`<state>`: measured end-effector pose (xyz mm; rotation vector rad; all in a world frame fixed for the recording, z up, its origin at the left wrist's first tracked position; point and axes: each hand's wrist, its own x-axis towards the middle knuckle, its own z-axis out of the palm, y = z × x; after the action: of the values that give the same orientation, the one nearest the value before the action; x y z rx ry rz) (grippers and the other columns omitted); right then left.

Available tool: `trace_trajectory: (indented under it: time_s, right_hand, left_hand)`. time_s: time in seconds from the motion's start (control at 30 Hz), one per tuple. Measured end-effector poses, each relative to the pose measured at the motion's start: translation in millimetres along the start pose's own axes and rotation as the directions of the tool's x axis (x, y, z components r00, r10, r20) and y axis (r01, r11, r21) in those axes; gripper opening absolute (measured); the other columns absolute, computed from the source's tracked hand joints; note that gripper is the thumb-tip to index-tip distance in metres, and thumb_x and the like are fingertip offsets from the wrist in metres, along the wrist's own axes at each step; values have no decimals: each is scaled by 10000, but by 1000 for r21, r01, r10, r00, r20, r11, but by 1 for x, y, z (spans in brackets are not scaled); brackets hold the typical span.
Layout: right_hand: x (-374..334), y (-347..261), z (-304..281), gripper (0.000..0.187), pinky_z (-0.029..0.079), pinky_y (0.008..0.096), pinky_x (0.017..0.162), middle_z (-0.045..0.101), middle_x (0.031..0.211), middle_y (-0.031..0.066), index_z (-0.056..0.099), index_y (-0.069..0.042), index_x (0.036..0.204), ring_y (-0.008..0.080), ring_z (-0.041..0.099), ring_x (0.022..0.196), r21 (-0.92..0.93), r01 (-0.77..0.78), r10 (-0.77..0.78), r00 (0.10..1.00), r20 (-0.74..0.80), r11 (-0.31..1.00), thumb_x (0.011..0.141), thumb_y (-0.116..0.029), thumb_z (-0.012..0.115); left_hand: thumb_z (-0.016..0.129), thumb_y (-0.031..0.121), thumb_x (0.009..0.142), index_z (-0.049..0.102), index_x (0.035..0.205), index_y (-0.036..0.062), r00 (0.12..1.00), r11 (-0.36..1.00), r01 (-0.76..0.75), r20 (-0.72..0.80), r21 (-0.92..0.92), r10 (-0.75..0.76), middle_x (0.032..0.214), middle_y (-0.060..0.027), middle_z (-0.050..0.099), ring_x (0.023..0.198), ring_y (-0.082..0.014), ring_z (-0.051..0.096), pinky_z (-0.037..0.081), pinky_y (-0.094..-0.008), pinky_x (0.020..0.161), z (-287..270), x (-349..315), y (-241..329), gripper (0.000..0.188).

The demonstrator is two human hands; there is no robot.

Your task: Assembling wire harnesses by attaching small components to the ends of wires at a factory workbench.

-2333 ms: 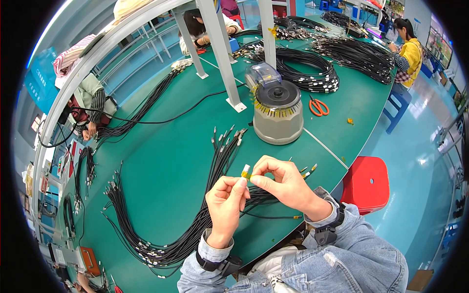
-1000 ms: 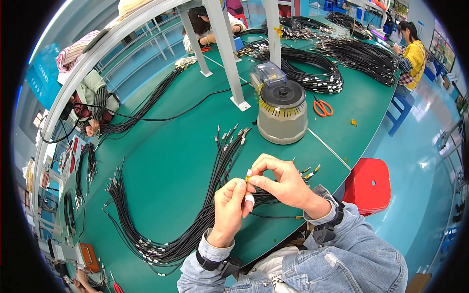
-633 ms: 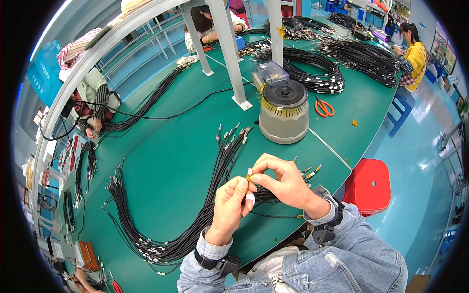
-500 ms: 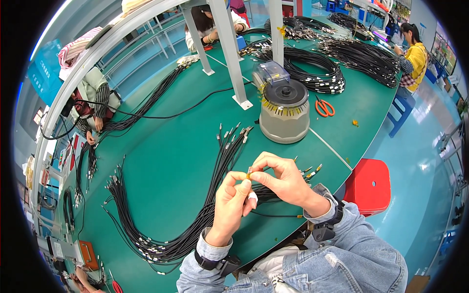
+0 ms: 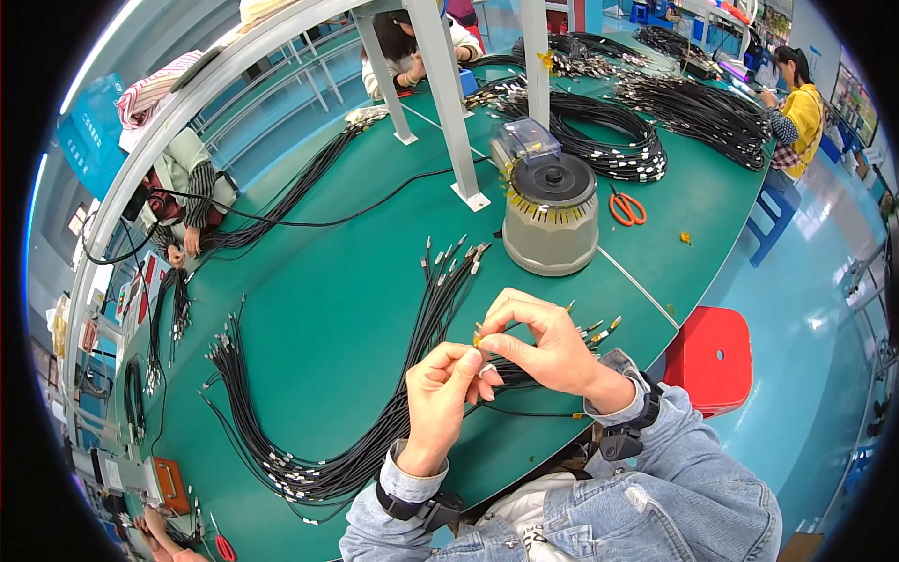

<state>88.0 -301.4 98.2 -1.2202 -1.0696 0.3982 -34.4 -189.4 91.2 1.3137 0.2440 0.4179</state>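
My left hand point(image 5: 436, 398) and my right hand point(image 5: 545, 348) meet above the near part of the green table. Both are closed in pinches on the end of a black cable, whose tip carries a small piece of amber tape point(image 5: 478, 341). My right thumb and forefinger press at the tape; my left thumb and forefinger grip just below it. A small white piece point(image 5: 487, 370) shows by my left fingers, its kind unclear. Beneath my hands runs a curved bundle of black cables point(image 5: 375, 445) with metal ends and white labels. Several ends to the right carry amber tape.
A round grey tape dispenser point(image 5: 551, 225) with amber strips stands beyond my hands, near orange-handled scissors point(image 5: 627, 206). Metal posts point(image 5: 449, 112) rise from the table point(image 5: 318, 328). A red stool point(image 5: 712, 361) is at the right. Co-workers handle cables at the far and left sides.
My fingers have shifted slightly around the taped cable end, and the left fingers curl more. The whole view has moved a little. The cable bundle lies as before.
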Motion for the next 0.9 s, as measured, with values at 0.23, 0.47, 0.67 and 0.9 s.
trace_trajectory:
  time_s: [0.23,0.47,0.67,0.9]
  right_hand:
    - [0,-1,3,88,423,270,732,565,859,75,582,1,816,139,533,811,10,-30,30,1000,-3,1000,828,-78,617]
    - [-1,7,5,104,426,263,725,564,884,62,568,7,824,114,523,814,139,-135,136,991,2,981,853,-92,588]
    - [2,-1,12,114,435,248,727,573,847,34,568,5,827,91,527,788,262,-276,294,955,-32,925,861,-102,586]
    - [-1,8,3,120,451,244,705,574,787,19,587,24,856,87,533,756,361,-297,301,953,46,884,863,-95,576]
  left_hand:
    - [502,164,922,592,889,-8,1000,1000,6,28,7,-6,705,-92,637,528,-84,550,356,-170,448,-1,0,-1,197]
    - [467,201,940,582,868,2,997,996,54,55,-67,-50,701,-85,631,520,-84,543,332,-168,436,-2,0,0,241]
    - [462,210,942,573,845,9,996,993,72,66,-91,-66,693,-82,626,517,-81,539,324,-166,431,-2,2,-5,249]
    - [467,199,940,574,847,12,993,991,90,83,-95,-82,691,-78,624,521,-77,539,326,-161,438,1,4,-6,234]
